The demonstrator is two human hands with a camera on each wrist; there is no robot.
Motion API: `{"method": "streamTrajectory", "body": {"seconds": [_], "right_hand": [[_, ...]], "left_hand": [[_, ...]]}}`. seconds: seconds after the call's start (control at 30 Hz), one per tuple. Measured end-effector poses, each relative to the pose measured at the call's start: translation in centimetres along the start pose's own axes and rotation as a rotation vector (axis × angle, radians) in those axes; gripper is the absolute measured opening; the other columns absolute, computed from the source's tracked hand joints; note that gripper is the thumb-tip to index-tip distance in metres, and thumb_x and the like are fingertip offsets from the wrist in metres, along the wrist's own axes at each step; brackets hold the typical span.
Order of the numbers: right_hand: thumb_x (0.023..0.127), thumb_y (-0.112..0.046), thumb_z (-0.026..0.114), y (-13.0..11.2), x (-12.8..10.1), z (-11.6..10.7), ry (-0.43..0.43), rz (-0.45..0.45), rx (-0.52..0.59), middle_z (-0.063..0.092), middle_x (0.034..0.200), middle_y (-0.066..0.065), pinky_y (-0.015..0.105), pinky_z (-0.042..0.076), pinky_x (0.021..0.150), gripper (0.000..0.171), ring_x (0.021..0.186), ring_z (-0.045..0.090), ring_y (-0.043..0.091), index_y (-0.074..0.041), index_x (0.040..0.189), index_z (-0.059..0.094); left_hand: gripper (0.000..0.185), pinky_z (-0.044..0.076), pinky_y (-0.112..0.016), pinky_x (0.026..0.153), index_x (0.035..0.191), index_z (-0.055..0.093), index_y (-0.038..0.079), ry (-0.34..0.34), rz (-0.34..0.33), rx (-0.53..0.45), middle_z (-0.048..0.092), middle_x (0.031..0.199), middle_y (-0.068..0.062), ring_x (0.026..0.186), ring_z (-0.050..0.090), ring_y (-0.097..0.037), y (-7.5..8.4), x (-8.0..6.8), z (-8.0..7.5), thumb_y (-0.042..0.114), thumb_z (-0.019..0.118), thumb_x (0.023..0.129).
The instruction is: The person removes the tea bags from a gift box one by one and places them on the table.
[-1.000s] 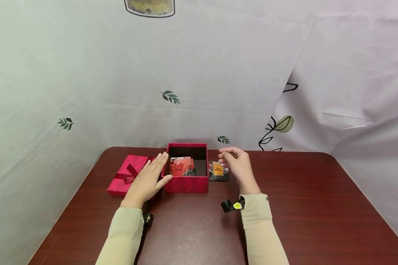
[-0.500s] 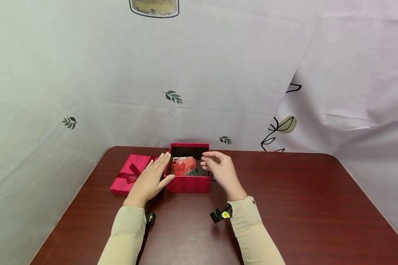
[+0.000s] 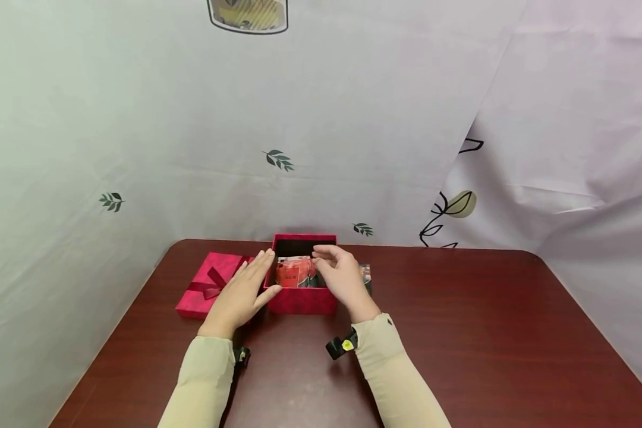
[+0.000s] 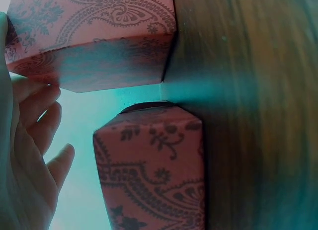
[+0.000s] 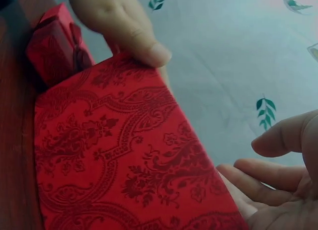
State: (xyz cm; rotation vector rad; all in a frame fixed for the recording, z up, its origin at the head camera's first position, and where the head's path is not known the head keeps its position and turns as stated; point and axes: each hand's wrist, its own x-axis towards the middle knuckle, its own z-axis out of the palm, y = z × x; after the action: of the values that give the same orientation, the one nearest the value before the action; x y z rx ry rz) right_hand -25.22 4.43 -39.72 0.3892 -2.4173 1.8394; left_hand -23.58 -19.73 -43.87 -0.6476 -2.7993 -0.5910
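Bracing box (image 3: 301, 299) edge, left hand (image 3: 241, 295) flat.

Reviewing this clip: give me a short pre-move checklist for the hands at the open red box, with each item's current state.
1. Open red patterned cardboard box stands upright on the dark wooden table: ok.
2. Left hand lies flat against the box's left wall, steadying it: ok.
3. Right hand is over the box opening: ok.
4. Right hand holds a packet: cannot tell.
5. Orange snack packet sits inside the box: ok.
6. Red lid with ribbon bow lies left of the box, away from the opening: ok.
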Motion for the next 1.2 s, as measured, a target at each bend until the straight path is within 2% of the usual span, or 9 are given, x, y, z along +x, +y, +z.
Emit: {"method": "streamTrajectory", "body": {"seconds": [0.13, 0.33, 0.53, 0.67, 0.97, 1.2], "right_hand": [[0.100, -0.010, 0.057, -0.3, 1.2, 0.5, -0.016, 0.022, -0.102, 0.071, 0.119, 0.017, 0.044, 0.056, 0.093, 0.030, 0.107, 0.069, 0.030, 0.002, 0.126, 0.067], [0.100, -0.012, 0.055, -0.5, 3.2, 1.4, -0.066, 0.100, -0.233, 0.069, 0.119, 0.015, 0.045, 0.055, 0.093, 0.034, 0.109, 0.066, 0.029, 0.002, 0.129, 0.066], [0.101, -0.013, 0.056, 0.2, 4.4, 2.3, -0.077, 0.158, -0.310, 0.067, 0.127, 0.017, 0.047, 0.054, 0.096, 0.036, 0.113, 0.064, 0.031, 0.001, 0.132, 0.064], [0.102, -0.016, 0.057, 0.6, 4.7, 2.9, -0.068, 0.195, -0.355, 0.065, 0.129, 0.018, 0.048, 0.053, 0.098, 0.037, 0.116, 0.063, 0.032, 0.002, 0.133, 0.062], [0.102, -0.017, 0.059, 0.9, 4.7, 3.7, -0.065, 0.247, -0.391, 0.065, 0.128, 0.019, 0.049, 0.055, 0.095, 0.035, 0.112, 0.065, 0.032, 0.002, 0.131, 0.064], [0.099, -0.011, 0.064, 1.0, 5.1, 4.0, -0.055, 0.215, -0.381, 0.068, 0.118, 0.019, 0.046, 0.057, 0.090, 0.029, 0.106, 0.066, 0.032, 0.003, 0.124, 0.067]], "left_hand": [[0.079, 0.021, -0.057, 0.122, 0.159, 0.030, 0.005, 0.004, -0.004, -0.007, 0.030, 0.164, -0.014, 0.152, 0.025, -0.033, 0.0, -0.1, 0.0, 0.050, 0.058, 0.100], [0.078, 0.020, -0.055, 0.123, 0.159, 0.031, 0.005, -0.016, -0.003, -0.010, 0.029, 0.165, -0.014, 0.152, 0.025, -0.033, 0.1, 0.1, 0.0, 0.047, 0.059, 0.100], [0.079, 0.019, -0.054, 0.123, 0.160, 0.030, 0.006, -0.037, -0.014, -0.012, 0.028, 0.165, -0.012, 0.153, 0.024, -0.032, 0.2, 0.2, 0.1, 0.048, 0.059, 0.100], [0.079, 0.020, -0.054, 0.123, 0.159, 0.031, 0.006, -0.023, -0.007, -0.013, 0.028, 0.165, -0.013, 0.152, 0.025, -0.032, 0.2, 0.2, 0.1, 0.048, 0.059, 0.099], [0.078, 0.020, -0.053, 0.123, 0.159, 0.031, 0.005, -0.016, -0.011, -0.020, 0.028, 0.165, -0.013, 0.153, 0.024, -0.030, 0.1, 0.1, 0.2, 0.049, 0.057, 0.100], [0.078, 0.019, -0.052, 0.124, 0.160, 0.028, 0.008, -0.032, -0.029, -0.024, 0.027, 0.166, -0.011, 0.154, 0.023, -0.029, -0.2, 0.0, 0.1, 0.049, 0.057, 0.101]]}}
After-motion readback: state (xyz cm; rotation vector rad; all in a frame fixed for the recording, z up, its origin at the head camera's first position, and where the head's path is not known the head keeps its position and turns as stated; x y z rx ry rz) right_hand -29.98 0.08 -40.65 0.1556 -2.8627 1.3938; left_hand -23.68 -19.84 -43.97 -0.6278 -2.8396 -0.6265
